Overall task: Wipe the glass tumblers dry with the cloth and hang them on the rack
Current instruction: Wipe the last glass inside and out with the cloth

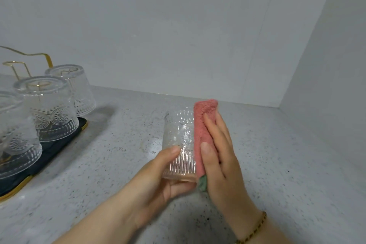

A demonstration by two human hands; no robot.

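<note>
We hold the glass tumbler (179, 134) over the speckled worktop (277, 164). Our left hand (158, 180) has its grip curled round the ribbed lower end, thumb on the front. Our right hand (221, 154), grip released and fingers straight, presses the folded pink cloth (202, 121) flat against the tumbler's right side. At far left, three more tumblers (51, 109) hang upside down on the gold wire rack (47, 59) over a dark tray (49, 148).

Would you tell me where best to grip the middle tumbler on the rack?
Grip the middle tumbler round its narrower upturned base, coming from above on the counter side. It hangs mouth down over a gold peg of the rack, with neighbouring tumblers close on either side, so it likely must rise straight up.
</note>
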